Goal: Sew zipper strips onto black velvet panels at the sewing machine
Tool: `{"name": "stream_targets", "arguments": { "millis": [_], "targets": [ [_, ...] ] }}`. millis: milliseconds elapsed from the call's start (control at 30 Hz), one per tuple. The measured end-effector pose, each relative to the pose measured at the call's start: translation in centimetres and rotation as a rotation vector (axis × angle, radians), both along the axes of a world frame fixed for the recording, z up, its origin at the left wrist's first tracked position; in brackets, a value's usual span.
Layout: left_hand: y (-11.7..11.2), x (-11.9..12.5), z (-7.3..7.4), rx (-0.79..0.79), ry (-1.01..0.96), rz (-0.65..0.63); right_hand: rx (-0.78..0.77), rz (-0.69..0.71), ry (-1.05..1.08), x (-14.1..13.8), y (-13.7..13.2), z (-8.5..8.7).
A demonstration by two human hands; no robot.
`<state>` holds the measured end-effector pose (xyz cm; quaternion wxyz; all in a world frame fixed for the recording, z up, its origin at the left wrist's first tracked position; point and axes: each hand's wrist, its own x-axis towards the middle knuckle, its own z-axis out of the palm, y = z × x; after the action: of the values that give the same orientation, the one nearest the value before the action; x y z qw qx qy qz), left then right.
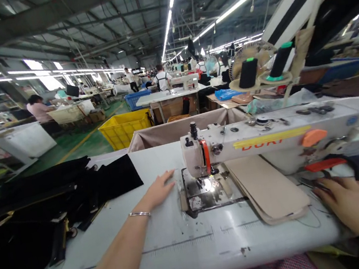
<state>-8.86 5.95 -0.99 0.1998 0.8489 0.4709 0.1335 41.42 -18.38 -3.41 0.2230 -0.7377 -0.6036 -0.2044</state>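
Left hand (pixel 159 191) lies flat and open, holding nothing, right beside the needle plate (pixel 209 191), right hand (pixel 354 202) spread empty by the beige pieces (pixel 270 190) under the machine (pixel 285 133), so I reckon fingertips could get stitched if they drift onto that plate.

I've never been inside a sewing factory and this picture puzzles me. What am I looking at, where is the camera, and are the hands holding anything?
The camera sits on the person's head, looking forward and down, so both bare arms are their own. The white sewing machine stands on a pale table. The left hand lies flat and open beside the metal needle plate; the right hand rests open near the machine's right end. Neither holds anything. Beige pieces are stacked under the machine's arm, and black fabric is piled at the left. Other people work far behind.
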Motion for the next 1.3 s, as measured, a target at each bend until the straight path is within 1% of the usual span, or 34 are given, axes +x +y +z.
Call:
{"name": "stream_targets", "arguments": {
  "millis": [67, 100, 167, 200, 267, 333, 433, 500, 567, 667, 767, 833, 900, 967, 1033, 1067, 1100, 1133, 1200, 1233, 1267, 1300],
  "targets": [
    [-1.7, -0.4, 0.9, -0.064, -0.026, -0.034, -0.062, 0.046, -0.006, -2.6, 0.3, 1.1],
    [-2.9, -0.5, 1.2, -0.091, -0.042, -0.039, -0.102, 0.108, 0.015, -4.2, 0.4, 1.6],
    [-5.5, -0.6, 1.4, -0.123, -0.067, -0.037, -0.197, 0.281, 0.07, -7.5, 0.6, 2.1],
    [-6.8, -0.5, 1.3, -0.124, -0.073, -0.032, -0.226, 0.313, 0.058, -9.1, 0.6, 2.1],
    [-9.0, -0.4, 1.0, -0.109, -0.077, -0.022, -0.264, 0.327, 0.027, -11.7, 0.9, 2.1],
    [-10.5, -0.1, 0.5, -0.091, -0.095, -0.002, -0.276, 0.313, -0.011, -13.2, 1.2, 1.8],
    [-12.3, 1.2, 0.0, -0.038, -0.168, 0.06, -0.283, 0.302, -0.042, -13.6, 1.5, 1.5],
    [-13.5, 2.8, 0.0, -0.012, -0.242, 0.06, -0.288, 0.298, -0.032, -13.1, 1.6, 1.4],
    [-14.8, 5.1, 0.3, -0.02, -0.318, 0.013, -0.303, 0.31, -0.014, -12.6, 1.6, 1.5],
    [-16.5, 9.2, 1.0, -0.113, -0.461, -0.073, -0.331, 0.339, 0.019, -12.0, 1.6, 1.6],
    [-17.2, 13.1, 1.4, -0.235, -0.607, -0.135, -0.339, 0.356, 0.05, -11.6, 1.8, 1.7],
    [-16.9, 15.2, 1.1, -0.318, -0.683, -0.16, -0.327, 0.38, 0.035, -11.4, 2.0, 1.7],
    [-16.3, 16.9, 0.4, -0.426, -0.784, -0.152, -0.292, 0.383, 0.002, -11.3, 2.0, 1.6],
    [-15.6, 18.3, -0.3, -0.582, -0.922, -0.116, -0.2, 0.34, -0.021, -11.2, 1.8, 1.6],
    [-15.0, 19.4, -0.7, -0.768, -1.075, -0.071, -0.062, 0.323, -0.051, -11.6, 1.3, 2.0],
    [-14.8, 19.9, -0.7, -0.856, -1.144, -0.058, -0.004, 0.355, -0.076, -12.0, 0.9, 2.3],
    [-14.6, 20.4, -0.6, -0.916, -1.21, -0.047, 0.036, 0.415, -0.109, -12.5, 0.4, 2.6],
    [-14.4, 20.8, -0.5, -0.932, -1.277, -0.029, 0.055, 0.498, -0.144, -13.1, -0.1, 3.0],
    [-14.2, 21.3, -0.1, -0.874, -1.389, 0.032, 0.078, 0.669, -0.177, -14.3, -1.3, 3.8],
    [-14.2, 21.3, 0.0, -0.841, -1.432, 0.068, 0.099, 0.697, -0.15, -14.6, -1.9, 4.1],
    [-14.4, 21.2, 0.2, -0.836, -1.461, 0.095, 0.136, 0.658, -0.086, -14.7, -2.5, 4.3],
    [-14.7, 20.9, 0.4, -0.864, -1.475, 0.107, 0.175, 0.56, 0.017, -14.6, -2.9, 4.5]
  ]
}}
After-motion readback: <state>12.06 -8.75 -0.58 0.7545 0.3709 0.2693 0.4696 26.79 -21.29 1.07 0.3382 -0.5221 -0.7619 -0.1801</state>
